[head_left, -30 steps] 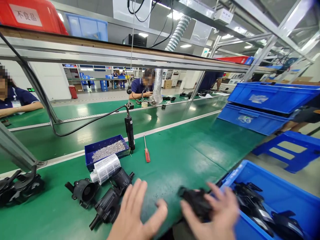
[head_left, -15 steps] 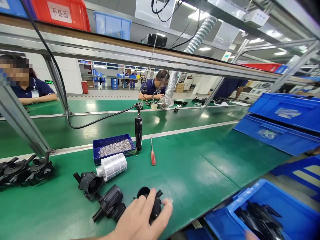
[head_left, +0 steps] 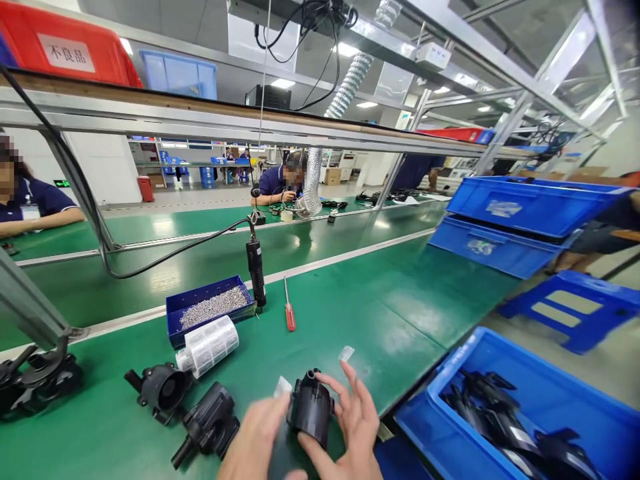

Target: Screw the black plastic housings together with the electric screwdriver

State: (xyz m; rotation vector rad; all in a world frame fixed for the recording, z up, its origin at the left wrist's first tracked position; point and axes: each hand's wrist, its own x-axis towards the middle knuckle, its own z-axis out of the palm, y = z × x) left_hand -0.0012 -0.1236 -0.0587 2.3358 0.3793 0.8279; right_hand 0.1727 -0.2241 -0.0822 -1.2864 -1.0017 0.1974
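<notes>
My right hand (head_left: pixel 357 423) grips a black plastic housing (head_left: pixel 311 407), thumb on its near side and fingers at its right edge. The housing is tilted above the green bench, a short round port uppermost. My left hand (head_left: pixel 257 433), a little blurred, is at the housing's left side with its fingers together. A small white label (head_left: pixel 283 387) shows at its fingertips. Another small clear-white label (head_left: pixel 346 353) appears just beyond my right fingertips; whether it touches them I cannot tell. Two more black housings (head_left: pixel 207 420) (head_left: pixel 163 390) lie to the left.
Behind the housings are a label roll (head_left: pixel 213 343), a blue tray of small metal screws (head_left: pixel 173 320), a hanging electric screwdriver (head_left: pixel 256 270) and a red-handled screwdriver (head_left: pixel 290 315). A blue bin (head_left: pixel 575 393) holding black parts stands at right. More housings (head_left: pixel 40 380) lie far left.
The housing formerly under my left hand is now lifted in my right hand, which has come in from the bin side. My left hand has moved to its left side. The view has turned rightward.
</notes>
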